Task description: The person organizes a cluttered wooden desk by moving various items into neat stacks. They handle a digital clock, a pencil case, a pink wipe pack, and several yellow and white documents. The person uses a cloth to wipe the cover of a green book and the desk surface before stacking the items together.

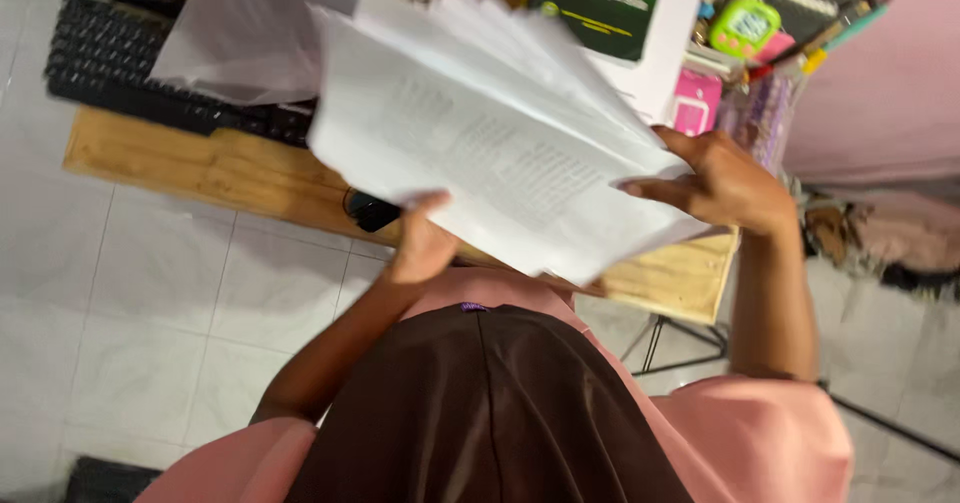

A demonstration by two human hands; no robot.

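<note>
A thick stack of white printed sheets (500,133) is held up over a low wooden table (200,168), its pages fanned apart along the top. My left hand (420,243) grips the stack's lower edge from underneath, with the thumb lying on the front page. My right hand (725,183) holds the right-hand edge, the thumb pressed between separated pages. The printing on the front page is too blurred to make out. A brown scarf and pink sleeves fill the bottom of the view.
On the table lie a black keyboard (110,63), a loose white sheet (250,33), a green book (600,3), a small black object (372,210) and a holder of stationery (760,23). White floor tiles (150,303) lie to the left, black metal table legs (690,348) at lower right.
</note>
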